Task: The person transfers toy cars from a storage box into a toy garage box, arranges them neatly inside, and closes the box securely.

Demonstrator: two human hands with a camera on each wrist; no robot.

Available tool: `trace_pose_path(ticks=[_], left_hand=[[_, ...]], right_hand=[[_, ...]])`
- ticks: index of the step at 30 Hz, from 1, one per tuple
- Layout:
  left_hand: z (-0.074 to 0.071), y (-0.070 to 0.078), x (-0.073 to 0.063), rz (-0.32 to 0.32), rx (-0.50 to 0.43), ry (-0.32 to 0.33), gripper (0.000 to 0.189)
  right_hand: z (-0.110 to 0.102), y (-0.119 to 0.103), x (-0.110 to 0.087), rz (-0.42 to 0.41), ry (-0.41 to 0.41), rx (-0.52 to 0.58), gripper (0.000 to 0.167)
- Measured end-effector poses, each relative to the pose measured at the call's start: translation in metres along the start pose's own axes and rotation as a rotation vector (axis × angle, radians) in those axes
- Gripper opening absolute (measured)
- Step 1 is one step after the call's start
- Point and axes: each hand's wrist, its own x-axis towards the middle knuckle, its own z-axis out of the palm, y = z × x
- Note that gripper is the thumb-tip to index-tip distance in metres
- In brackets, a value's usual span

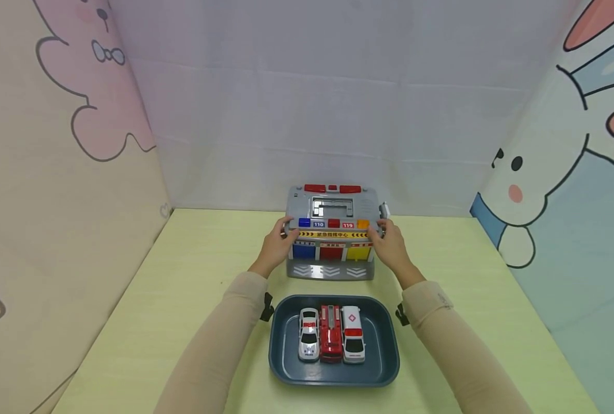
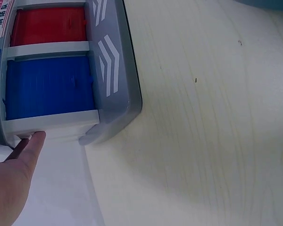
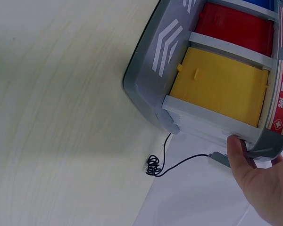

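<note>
A grey toy emergency garage [image 1: 333, 270] faces me at the back middle of the table. It has a blue door [image 2: 49, 87], a red door [image 1: 331, 253] and a yellow door [image 3: 221, 84], with colored buttons above. My left hand [image 1: 276, 247] grips its left side, thumb toward the front. On the opposite side my right hand [image 1: 395, 251] holds it the same way, its thumb beside the yellow door. Most of the other fingers are hidden behind the toy. Whether its base fully touches the table cannot be told.
Nearer me, a dark blue tray [image 1: 334, 380] holds a white police car [image 1: 309, 339], a red fire truck [image 1: 330, 339] and a white ambulance [image 1: 353, 339]. A coiled black cord [image 3: 153, 165] hangs at the garage's right side. Behind the table is a pale curtain [image 1: 327, 115].
</note>
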Motion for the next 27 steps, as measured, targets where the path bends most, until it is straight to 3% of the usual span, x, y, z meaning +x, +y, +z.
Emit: trace_pose_path(ticks=[12, 27], left_hand=[[-0.0026, -0.0041, -0.0003, 0.016, -0.027, 0.005, 0.049], [-0.0051, 0.0009, -0.0038, -0.050, -0.077, -0.012, 0.049]], right_hand=[[0.0043, -0.0041, 0.0016, 0.050, -0.022, 0.009, 0.054], [0.0038, -0.0030, 0.0034, 0.078, -0.012, 0.100, 0.057]])
